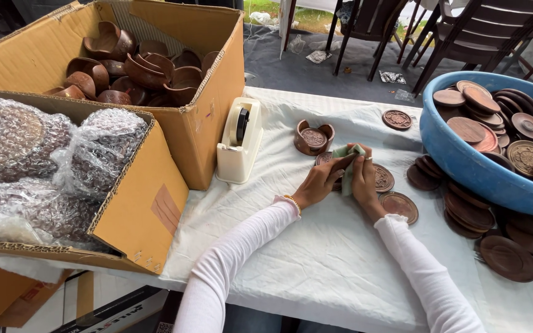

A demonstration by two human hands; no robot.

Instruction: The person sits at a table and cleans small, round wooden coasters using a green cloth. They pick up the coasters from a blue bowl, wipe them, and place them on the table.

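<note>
My left hand (321, 180) and my right hand (363, 179) meet at the middle of the white-covered table (316, 259). Together they hold a pale green cloth (347, 154) pressed against a small round carved wooden piece, mostly hidden by my fingers. A carved brown disc (384, 179) lies just right of my right hand, and another disc (400, 206) sits nearer me. A wooden holder (313, 137) with a carved disc in it stands just beyond my hands.
A cream tape dispenser (239, 142) stands left of my hands. A cardboard box (174, 74) of wooden holders and a box (137, 209) of bubble-wrapped items fill the left. A blue tub (464, 160) of discs sits right, with loose discs (507, 256) below. Dark chairs (464, 31) stand behind.
</note>
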